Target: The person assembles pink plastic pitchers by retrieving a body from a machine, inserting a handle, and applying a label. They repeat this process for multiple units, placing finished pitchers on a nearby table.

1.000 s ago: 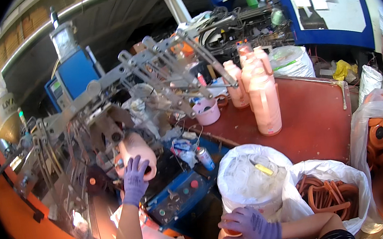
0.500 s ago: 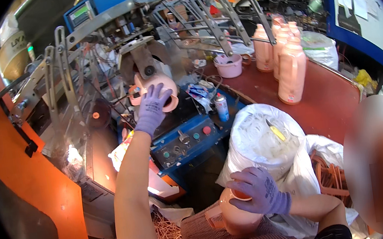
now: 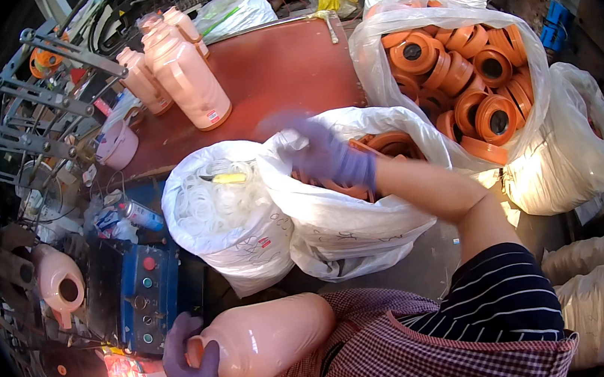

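A pale pink flask shell (image 3: 275,338) lies tilted across my lap against the checked apron. My left hand (image 3: 196,371), in a purple glove, is closed around its neck, thumb and fingers on either side. My right hand (image 3: 323,148), gloved alike, is over the white sack of orange rings and handles (image 3: 353,235); motion smears its fingers, so any hold is unclear. Left of that sack stands a white sack of clear rings (image 3: 242,252), with a yellow-handled knife (image 3: 227,178) on top. Another pink shell (image 3: 59,282) sits in the machine at far left.
Several pink flasks (image 3: 191,85) and a pink pail (image 3: 117,145) stand on the red table (image 3: 272,71). A large clear bag (image 3: 529,40) of orange rings is at the right. A blue button panel (image 3: 148,298) and spray can (image 3: 143,215) are on the left.
The view has swung right. My left hand has left the shell in the machine and now grips the lap shell's neck. My right hand has let go of that neck and moved over the sack.
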Demonstrator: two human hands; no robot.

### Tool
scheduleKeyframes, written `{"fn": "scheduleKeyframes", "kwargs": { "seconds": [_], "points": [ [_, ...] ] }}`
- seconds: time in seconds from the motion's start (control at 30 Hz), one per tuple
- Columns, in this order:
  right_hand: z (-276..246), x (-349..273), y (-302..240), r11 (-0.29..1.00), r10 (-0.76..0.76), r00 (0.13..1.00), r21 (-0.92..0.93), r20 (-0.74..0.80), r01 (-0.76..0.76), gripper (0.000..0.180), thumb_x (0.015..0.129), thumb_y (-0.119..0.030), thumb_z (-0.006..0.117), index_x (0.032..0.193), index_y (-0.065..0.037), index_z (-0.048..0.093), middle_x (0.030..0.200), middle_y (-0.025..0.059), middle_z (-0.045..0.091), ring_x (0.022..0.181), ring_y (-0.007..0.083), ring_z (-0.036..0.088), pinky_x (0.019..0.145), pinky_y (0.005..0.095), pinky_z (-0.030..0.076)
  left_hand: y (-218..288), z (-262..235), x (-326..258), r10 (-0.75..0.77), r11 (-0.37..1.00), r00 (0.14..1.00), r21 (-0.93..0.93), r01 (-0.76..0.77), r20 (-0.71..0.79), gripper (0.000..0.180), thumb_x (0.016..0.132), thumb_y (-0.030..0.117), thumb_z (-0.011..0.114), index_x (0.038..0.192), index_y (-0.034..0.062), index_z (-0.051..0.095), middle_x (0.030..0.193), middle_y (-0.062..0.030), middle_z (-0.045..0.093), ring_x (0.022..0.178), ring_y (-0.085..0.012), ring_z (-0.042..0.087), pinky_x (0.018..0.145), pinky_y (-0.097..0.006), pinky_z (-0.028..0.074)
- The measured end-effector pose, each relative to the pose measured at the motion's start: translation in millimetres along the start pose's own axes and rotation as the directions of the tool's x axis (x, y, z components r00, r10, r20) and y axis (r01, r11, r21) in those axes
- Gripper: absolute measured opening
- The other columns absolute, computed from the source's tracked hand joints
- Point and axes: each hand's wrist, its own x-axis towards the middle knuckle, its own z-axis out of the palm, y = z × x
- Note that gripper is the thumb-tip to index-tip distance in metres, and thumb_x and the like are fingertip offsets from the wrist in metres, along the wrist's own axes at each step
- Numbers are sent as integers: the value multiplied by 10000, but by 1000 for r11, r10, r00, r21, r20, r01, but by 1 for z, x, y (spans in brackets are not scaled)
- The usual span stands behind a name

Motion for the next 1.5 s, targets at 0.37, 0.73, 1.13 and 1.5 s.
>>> {"fn": "scheduleKeyframes", "kwargs": {
  "seconds": [0.37,0.73,1.13,1.5],
  "points": [
    [-267,-161,180,-278,803,307,-776,-511,-567,458,902,-295,606,1299,-67,598,1317,208,629,1209,346,624,1010,438,495,-47,-23,-57,3,1000,993,21,-6,119,871,804,411,740,1495,33,366,1377,-129,531,1305,-279,475,1140,-441,303],
    [-136,70,94,715,-43,993,-698,-113,-48,384,885,-120,670,1261,-76,609,1108,177,682,1028,362,649,910,421,518,-62,-32,-75,-106,991,955,-110,78,-276,614,699,99,629,1291,-35,533,1209,-155,599,1094,-267,579,999,-380,446],
    [106,-166,-103,819,-422,113,432,899,-378,516,927,-348,671,1355,-77,575,1322,198,579,1169,360,589,1011,433,483,-187,37,-257,-219,948,561,-39,315,-798,549,756,58,803,1231,13,531,1198,-138,630,1072,-239,626,911,-379,520],
    [211,-77,-121,845,31,718,365,696,-391,507,866,-233,710,1283,34,602,1042,164,638,956,246,638,864,334,502,-154,91,-304,-768,316,545,-939,-134,-336,479,1019,393,434,1407,114,466,1380,-116,564,1244,-295,574,978,-466,532]
  ]
}}
